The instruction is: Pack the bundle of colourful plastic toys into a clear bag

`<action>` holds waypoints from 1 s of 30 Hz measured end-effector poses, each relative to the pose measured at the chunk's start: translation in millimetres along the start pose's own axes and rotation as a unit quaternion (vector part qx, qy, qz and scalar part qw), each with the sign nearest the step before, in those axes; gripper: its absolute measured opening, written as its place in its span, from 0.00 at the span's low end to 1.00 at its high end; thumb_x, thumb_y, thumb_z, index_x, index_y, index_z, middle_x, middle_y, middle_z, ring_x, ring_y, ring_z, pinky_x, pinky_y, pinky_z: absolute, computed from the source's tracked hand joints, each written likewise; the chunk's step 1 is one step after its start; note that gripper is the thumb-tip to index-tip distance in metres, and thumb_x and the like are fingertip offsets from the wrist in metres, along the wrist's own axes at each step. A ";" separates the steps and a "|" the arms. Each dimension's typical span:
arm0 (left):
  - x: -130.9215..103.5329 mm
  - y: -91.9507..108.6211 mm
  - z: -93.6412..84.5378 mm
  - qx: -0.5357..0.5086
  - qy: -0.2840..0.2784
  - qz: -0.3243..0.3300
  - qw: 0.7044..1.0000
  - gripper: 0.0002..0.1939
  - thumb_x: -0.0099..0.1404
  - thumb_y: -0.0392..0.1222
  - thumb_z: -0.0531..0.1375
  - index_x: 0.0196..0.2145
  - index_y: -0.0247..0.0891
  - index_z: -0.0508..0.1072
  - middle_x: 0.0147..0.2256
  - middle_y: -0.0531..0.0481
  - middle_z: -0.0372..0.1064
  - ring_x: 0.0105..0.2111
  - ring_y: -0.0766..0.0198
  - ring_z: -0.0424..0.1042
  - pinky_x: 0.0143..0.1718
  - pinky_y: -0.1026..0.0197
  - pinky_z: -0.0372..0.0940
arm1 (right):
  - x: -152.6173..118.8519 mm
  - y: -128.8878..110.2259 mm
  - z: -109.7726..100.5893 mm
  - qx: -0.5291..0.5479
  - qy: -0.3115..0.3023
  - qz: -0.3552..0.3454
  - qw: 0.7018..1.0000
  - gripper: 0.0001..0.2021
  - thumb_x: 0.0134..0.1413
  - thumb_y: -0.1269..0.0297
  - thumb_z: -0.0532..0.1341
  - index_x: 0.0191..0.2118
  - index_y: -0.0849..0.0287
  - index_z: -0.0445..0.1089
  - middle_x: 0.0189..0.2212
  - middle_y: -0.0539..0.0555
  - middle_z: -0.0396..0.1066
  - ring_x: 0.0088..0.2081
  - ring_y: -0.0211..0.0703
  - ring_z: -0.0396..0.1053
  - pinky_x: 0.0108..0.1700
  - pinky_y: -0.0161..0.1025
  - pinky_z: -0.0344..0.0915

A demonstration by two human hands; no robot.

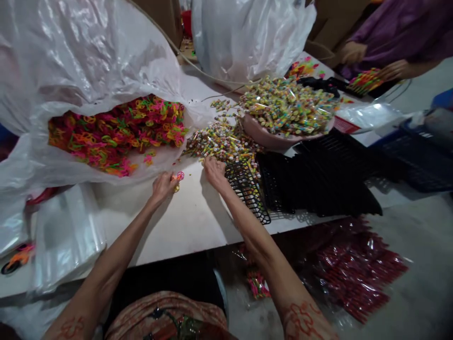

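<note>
My left hand (pixel 163 185) rests on the white table (pixel 191 217), its fingers closed on a few small coloured plastic rings (pixel 179 177). My right hand (pixel 214 170) lies fingers-down at the near edge of a loose heap of small wrapped candies (pixel 221 141). Whether it grips any candy is hidden by the fingers. A big clear plastic bag (pixel 88 71) lies open to the left, spilling many pink, orange, green and yellow rings (pixel 120 130).
A pink bowl (pixel 269 137) heaped with candies stands behind the loose heap. Black plastic mesh baskets (pixel 318 179) lie stacked at the right. Another person's hands (pixel 392 71) work with coloured pieces at the far right. Clear bags (pixel 67 236) lie at the near left. Red packets (pixel 354 269) cover the floor.
</note>
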State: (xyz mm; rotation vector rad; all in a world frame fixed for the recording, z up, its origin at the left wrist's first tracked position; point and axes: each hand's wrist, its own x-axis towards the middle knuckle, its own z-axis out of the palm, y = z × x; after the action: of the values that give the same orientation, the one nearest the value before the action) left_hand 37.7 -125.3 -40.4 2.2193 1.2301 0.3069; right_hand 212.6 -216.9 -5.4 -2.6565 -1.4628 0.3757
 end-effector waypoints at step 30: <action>-105.7 -19.6 -31.4 -0.643 -0.127 -0.257 0.711 0.12 0.47 0.34 0.72 0.30 0.34 0.75 0.29 0.49 0.77 0.26 0.67 0.74 0.28 0.66 0.70 | -108.8 -49.4 42.3 0.723 -0.181 0.004 0.666 0.15 0.37 0.58 0.73 0.34 0.60 0.78 0.22 0.46 0.72 0.22 0.30 0.64 0.28 0.33 0.61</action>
State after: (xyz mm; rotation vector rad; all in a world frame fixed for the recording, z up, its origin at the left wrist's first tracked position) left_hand -48.4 -193.5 -18.6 0.6406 0.9140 0.4209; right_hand 105.6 -283.6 -18.1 -1.2382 -0.5494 1.3744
